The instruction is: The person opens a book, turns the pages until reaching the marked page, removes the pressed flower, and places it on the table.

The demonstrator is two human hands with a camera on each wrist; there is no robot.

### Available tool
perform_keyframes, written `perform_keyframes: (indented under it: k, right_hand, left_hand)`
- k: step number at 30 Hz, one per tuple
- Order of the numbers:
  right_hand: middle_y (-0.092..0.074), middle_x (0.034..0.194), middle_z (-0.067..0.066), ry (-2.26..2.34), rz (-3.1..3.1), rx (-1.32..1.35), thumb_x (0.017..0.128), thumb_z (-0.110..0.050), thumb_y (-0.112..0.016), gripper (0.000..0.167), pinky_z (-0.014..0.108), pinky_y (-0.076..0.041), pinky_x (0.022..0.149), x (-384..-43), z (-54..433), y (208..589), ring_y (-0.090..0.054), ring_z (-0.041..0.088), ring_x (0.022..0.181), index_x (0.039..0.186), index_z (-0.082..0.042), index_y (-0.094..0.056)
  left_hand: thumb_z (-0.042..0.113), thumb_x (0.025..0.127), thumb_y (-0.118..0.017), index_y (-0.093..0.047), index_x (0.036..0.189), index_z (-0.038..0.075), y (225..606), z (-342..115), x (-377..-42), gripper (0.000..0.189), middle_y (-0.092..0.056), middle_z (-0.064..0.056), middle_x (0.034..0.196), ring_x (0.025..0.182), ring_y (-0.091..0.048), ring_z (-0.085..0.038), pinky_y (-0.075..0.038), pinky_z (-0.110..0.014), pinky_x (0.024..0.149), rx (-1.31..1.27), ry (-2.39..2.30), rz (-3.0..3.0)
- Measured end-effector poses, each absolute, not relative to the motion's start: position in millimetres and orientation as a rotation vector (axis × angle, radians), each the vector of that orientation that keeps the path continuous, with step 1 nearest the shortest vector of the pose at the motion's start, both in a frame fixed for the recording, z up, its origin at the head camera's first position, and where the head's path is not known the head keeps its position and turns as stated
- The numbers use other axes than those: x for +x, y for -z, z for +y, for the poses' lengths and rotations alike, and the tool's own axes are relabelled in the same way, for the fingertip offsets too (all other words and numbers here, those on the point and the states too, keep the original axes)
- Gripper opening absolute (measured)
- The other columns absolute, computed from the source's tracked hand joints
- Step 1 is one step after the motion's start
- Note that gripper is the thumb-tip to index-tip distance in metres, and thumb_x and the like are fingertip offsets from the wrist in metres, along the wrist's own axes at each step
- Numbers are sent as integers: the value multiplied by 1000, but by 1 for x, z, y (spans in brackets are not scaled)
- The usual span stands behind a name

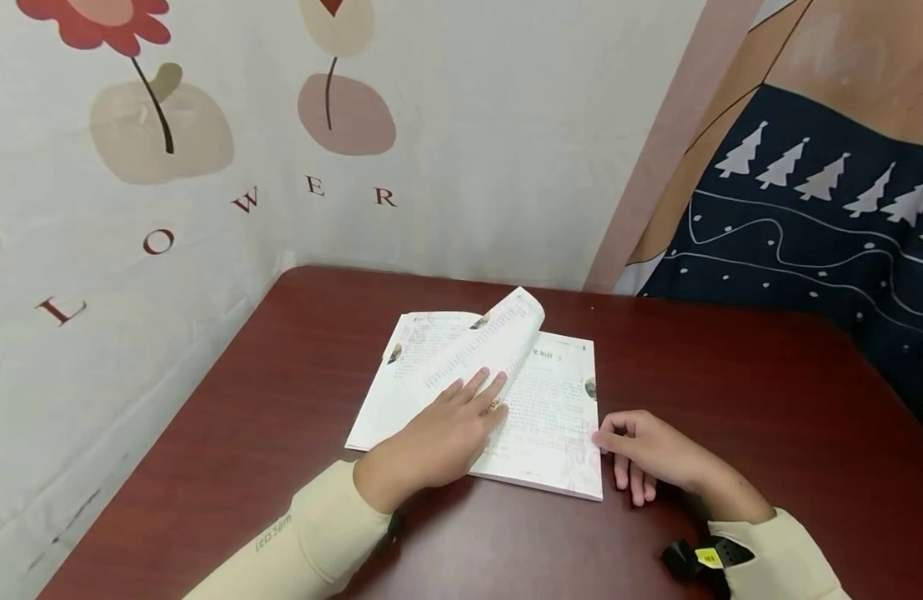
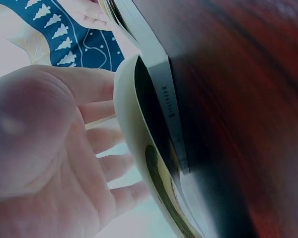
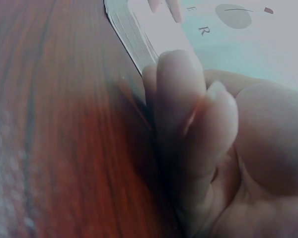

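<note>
An open book (image 1: 559,417) lies on a dark red-brown table, its pages printed with small text and little pictures. One lifted leaf (image 1: 499,333) curls up across the middle of the book. My left hand (image 1: 446,433) rests on this leaf with its fingers spread and nearly straight. In the left wrist view, the fingers of the left hand (image 2: 79,153) lie against the bowed page. My right hand (image 1: 652,454) is at the book's right edge, thumb tip touching the edge and other fingers loosely curled. Nothing shows gripped between the fingers of the right hand (image 3: 208,134).
The table (image 1: 243,433) meets a pale wall hanging (image 1: 491,192) with flower shapes and red letters at the back and left. A dark blue cloth (image 1: 791,225) with white trees hangs at the right. A black strap device (image 1: 701,557) is on the right wrist.
</note>
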State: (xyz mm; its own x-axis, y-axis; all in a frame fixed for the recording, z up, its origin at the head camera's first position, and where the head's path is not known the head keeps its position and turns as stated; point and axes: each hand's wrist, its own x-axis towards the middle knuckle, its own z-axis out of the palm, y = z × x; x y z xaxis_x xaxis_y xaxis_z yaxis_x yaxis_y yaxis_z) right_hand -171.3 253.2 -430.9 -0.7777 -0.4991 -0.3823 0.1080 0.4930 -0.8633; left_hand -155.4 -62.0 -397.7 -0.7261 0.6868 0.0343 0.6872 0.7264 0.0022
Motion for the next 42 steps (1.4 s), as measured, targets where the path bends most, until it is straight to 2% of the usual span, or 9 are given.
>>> perform_keyframes:
  k: [7,12,27,34,38,42]
  right_hand:
    - [-65,61,11,1279,2122,-299,103,-32,-56,34,28,-49,39,-171,253,430,-61,15,40,93,0,-58]
    - [-64,61,11,1288,2134,-313,103,-32,-56,33,28,-49,38,-172,254,429,-61,15,39,93,0,-58]
    - [-64,61,11,1296,2129,-312,102,-32,-56,34,27,-49,38,-172,254,428,-61,15,39,93,0,-58]
    - [-64,61,11,1298,2127,-315,103,-32,-55,33,28,-49,38,-171,254,427,-61,15,39,93,0,-58]
    - [-64,61,11,1298,2138,-311,102,-32,-56,33,27,-48,38,-171,253,426,-60,15,39,93,0,-58]
    - [-64,61,10,1286,2121,-310,103,-32,-56,35,28,-49,38,-171,253,427,-61,15,39,92,1,-57]
  left_hand:
    - [11,101,-49,-59,139,7,398,-61,-156,40,-32,-17,162,153,-25,-33,-32,-54,118,-1119,30,-2945]
    - [8,99,-50,-56,141,8,397,-61,-156,43,-34,-17,161,153,-25,-31,-30,-55,119,-1100,16,-2980]
    - [-2,92,-57,-48,148,11,396,-60,-156,59,-44,-10,157,149,-36,-26,-29,-49,121,-1147,32,-3051]
    - [-6,85,-63,-51,147,17,394,-60,-155,67,-49,-4,154,146,-42,-24,-30,-47,121,-1222,47,-3012]
    - [-7,84,-64,-52,147,21,393,-60,-155,70,-48,-2,155,147,-41,-24,-32,-54,119,-1200,87,-3033]
    - [-9,85,-59,-50,148,23,394,-60,-154,72,-44,-1,157,149,-36,-26,-31,-64,115,-1170,147,-3102]
